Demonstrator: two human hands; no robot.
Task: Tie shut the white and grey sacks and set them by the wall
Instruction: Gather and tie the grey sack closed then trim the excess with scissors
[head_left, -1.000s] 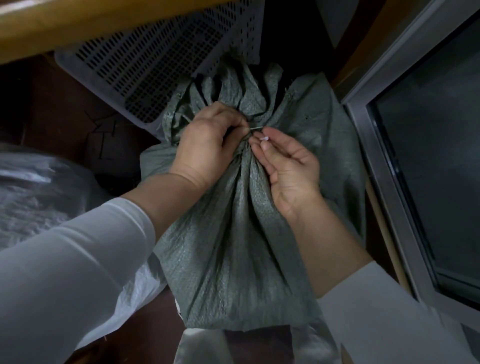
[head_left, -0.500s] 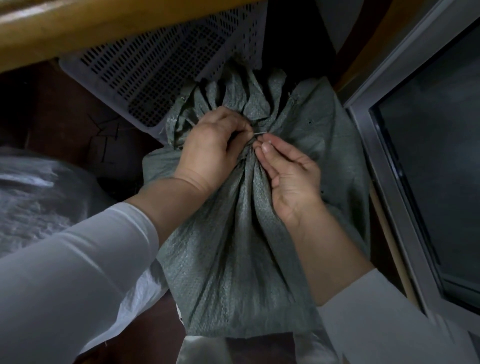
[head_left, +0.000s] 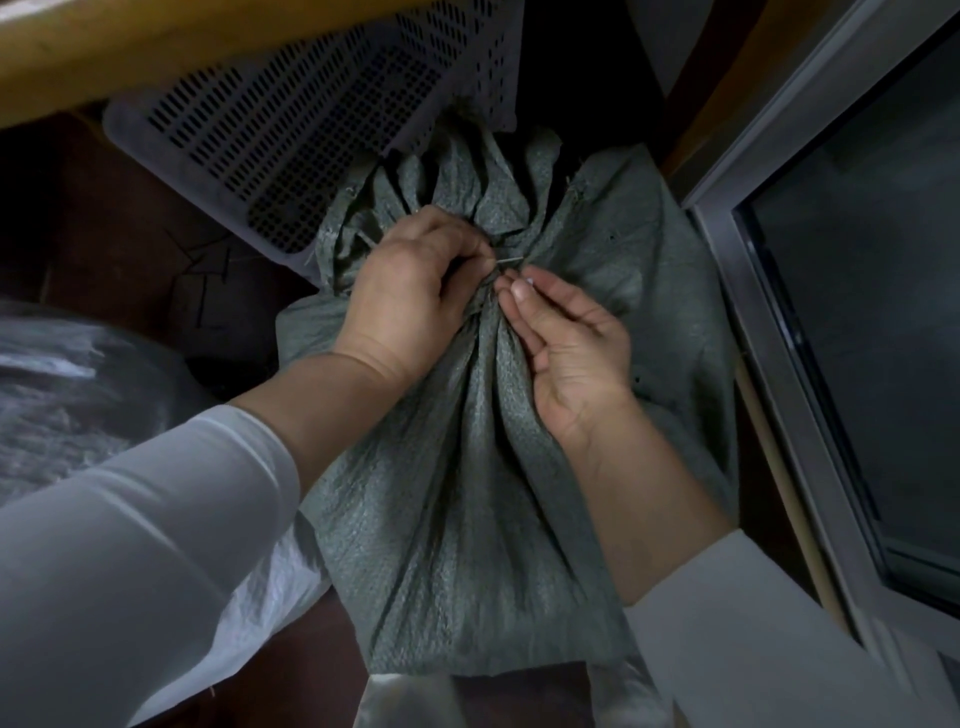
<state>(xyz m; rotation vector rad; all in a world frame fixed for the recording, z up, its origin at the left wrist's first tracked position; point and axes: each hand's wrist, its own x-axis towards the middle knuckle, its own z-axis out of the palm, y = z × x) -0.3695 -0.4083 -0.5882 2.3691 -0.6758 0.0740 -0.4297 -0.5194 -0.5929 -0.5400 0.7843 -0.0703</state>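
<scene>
Grey sack (head_left: 467, 493) is in front of me on the dark floor (head_left: 114, 249), mouth end away from me, bottom edge toward me. The mouth is bunched into pleats, pulled in tight at the neck, and the ruffle fans out above it. Left hand (head_left: 410, 296): fingers curled round the gathered neck from the left, thumb and forefinger tips closed on one end of the tie (head_left: 511, 260). The tie is a thin pale strand; only a short stretch shows between my two hands. Right hand (head_left: 566, 348): just beside the neck on the right, thumb and forefinger pinched together on the other end, with a small white bit visible at the fingertips. Its remaining fingers are loosely curled and hold nothing. Both hands touch the sack fabric at the neck, fingertips nearly meeting. Can't tell whether the tie goes all the way round the neck or whether there's a knot: that part is hidden under my left fingers. The sack's ruffle touches the corner of a white perforated crate (head_left: 291, 135), which sits under a yellow wooden edge (head_left: 156, 47). The sack's right side lies close beside a grey metal frame (head_left: 769, 312) with dark glass (head_left: 872, 291). White sack (head_left: 265, 592): only part shows, under my left forearm, touching the grey one's lower left edge; its mouth isn't visible. Clear plastic bag (head_left: 67, 395) at far left, apart from the grey sack. White sleeves (head_left: 130, 545) on both forearms.
</scene>
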